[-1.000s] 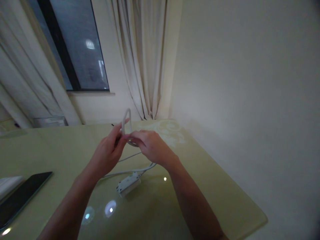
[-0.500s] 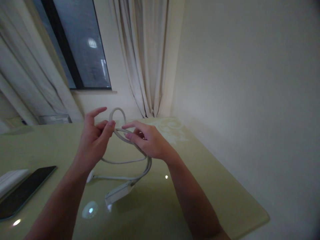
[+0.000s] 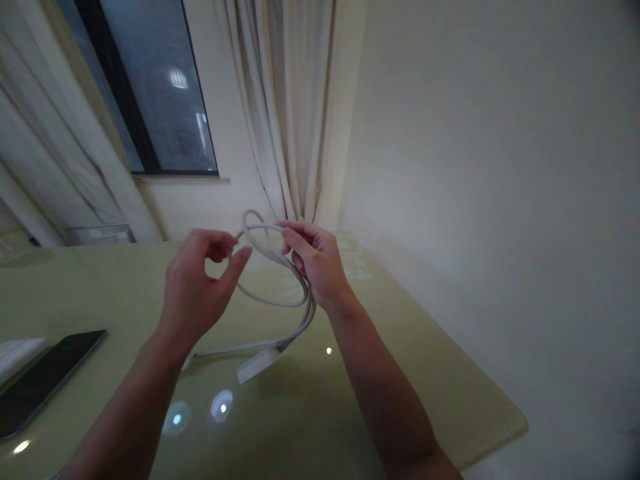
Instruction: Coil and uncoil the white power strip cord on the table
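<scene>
Cord end (image 3: 188, 362) ptly behind L wrist (image 3: 166, 347)

Cable (image 3: 311, 310): plain off-white, greyish in shade. Block on the cable (image 3: 259, 365): plain white. Worktop (image 3: 440, 400): pale yellow-green, spotted with white glints; faint whitish patterning toward the far corner. Flat slab at left (image 3: 50, 377): black. Object beside it (image 3: 20, 357): white. Curtains (image 3: 300, 100): cream, unpatterned. Window frame (image 3: 115, 73): black; pane (image 3: 160, 60) dusky blue-grey. Wall (image 3: 475, 167): plain greyish cream.

Smooth plastic-looking cable (image 3: 310, 310), glossy tabletop (image 3: 400, 380), cloth curtains (image 3: 300, 100), matt wall (image 3: 475, 167)
</scene>
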